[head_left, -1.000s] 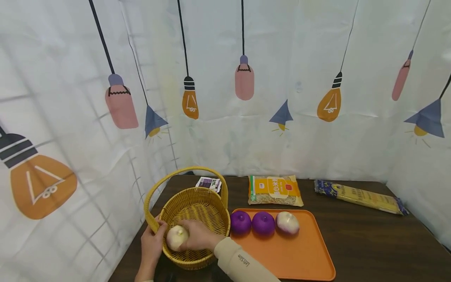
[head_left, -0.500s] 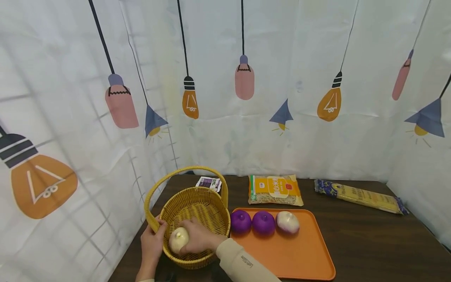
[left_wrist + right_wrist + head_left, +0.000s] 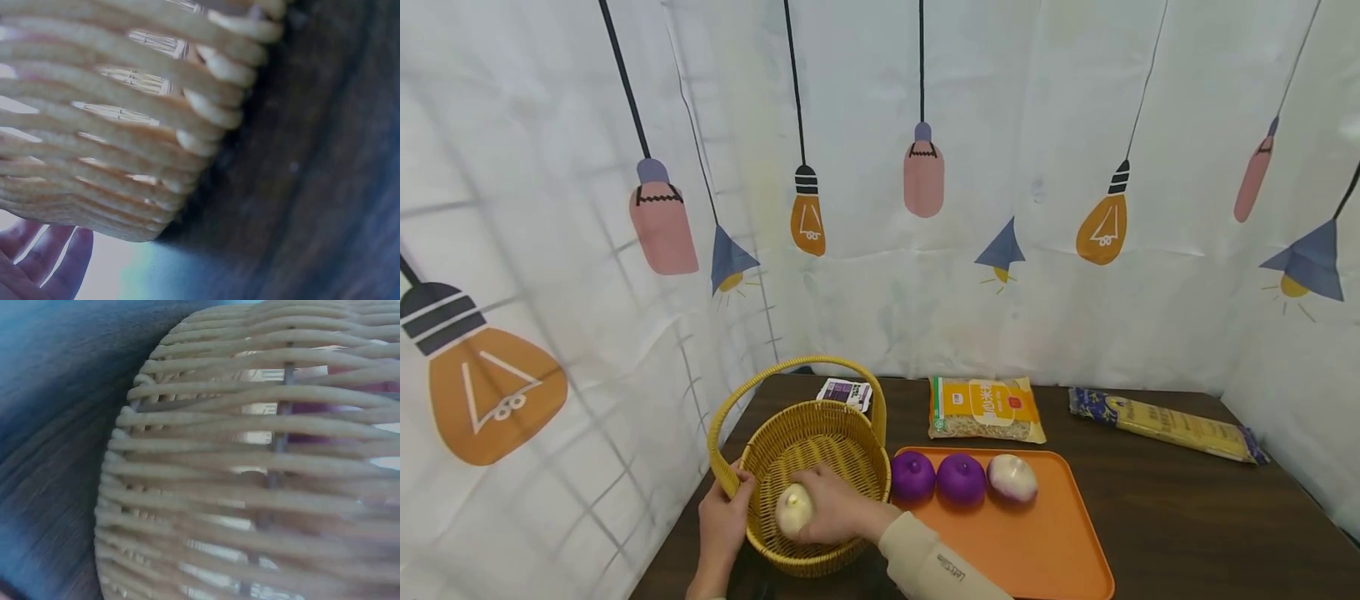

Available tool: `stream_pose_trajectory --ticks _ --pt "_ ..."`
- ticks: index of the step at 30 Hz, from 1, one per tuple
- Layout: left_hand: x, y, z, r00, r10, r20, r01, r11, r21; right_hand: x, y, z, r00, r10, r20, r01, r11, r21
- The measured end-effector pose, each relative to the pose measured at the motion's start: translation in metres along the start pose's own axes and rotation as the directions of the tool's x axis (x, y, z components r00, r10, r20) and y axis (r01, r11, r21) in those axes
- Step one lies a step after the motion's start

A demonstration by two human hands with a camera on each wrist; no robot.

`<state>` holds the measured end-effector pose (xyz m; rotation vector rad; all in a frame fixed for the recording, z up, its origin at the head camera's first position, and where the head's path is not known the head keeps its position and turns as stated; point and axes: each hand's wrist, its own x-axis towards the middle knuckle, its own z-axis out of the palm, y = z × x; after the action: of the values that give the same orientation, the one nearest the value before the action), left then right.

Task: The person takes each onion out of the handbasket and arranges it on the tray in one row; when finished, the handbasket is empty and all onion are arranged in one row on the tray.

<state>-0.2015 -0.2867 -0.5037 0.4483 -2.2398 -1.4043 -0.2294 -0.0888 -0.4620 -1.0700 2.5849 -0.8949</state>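
A yellow woven basket [image 3: 811, 427] with a tall arched handle stands at the left of the table. My left hand [image 3: 721, 521] grips its left rim at the foot of the handle. Inside the basket my right hand [image 3: 835, 508] holds a pale, cream-coloured onion [image 3: 792, 513] from its right side, tip upward. Whether the onion touches the basket's floor I cannot tell. In the left wrist view the weave [image 3: 112, 144] fills the upper left, with fingertips [image 3: 69, 265] below it. The right wrist view shows mostly the basket's outer weave [image 3: 206, 469]; my right hand is largely hidden there.
An orange tray [image 3: 1030, 542] right of the basket bears two purple round vegetables [image 3: 962, 480] and a white-and-purple one [image 3: 1012, 479] in a row. Behind lie a grain bag [image 3: 987, 408], a long yellow packet [image 3: 1172, 427] and a small purple-white package [image 3: 844, 392].
My right hand has moved the onion rightward, from beside the basket's left rim further into the basket. My left hand keeps its grip on the rim.
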Motion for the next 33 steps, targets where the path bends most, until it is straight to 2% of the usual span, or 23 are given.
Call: stream_pose_trajectory --ticks 7,13,18,24,33 --pt "0.002 0.003 -0.001 0.999 -0.014 0.036 0.014 1.000 -0.002 -0.020 0.006 -0.024 1.000 -0.018 -0.023 0.020 0.994 0.103" --pt "0.002 0.003 -0.004 0.998 -0.034 0.051 0.034 0.999 0.012 -0.036 0.016 -0.037 0.995 0.017 -0.098 -0.002 0.989 0.151" --pt "0.002 0.002 -0.005 0.997 -0.041 0.062 0.040 0.999 0.015 -0.050 0.026 -0.039 0.983 0.046 -0.175 -0.008 0.978 0.209" --pt "0.000 0.002 -0.004 0.998 -0.037 0.059 0.036 0.999 0.018 -0.070 0.038 -0.043 0.963 0.030 -0.268 0.047 0.960 0.275" --pt "-0.001 0.003 -0.002 0.998 -0.031 0.052 0.032 0.999 -0.002 -0.094 0.053 -0.049 0.940 0.057 -0.335 0.065 0.937 0.344"
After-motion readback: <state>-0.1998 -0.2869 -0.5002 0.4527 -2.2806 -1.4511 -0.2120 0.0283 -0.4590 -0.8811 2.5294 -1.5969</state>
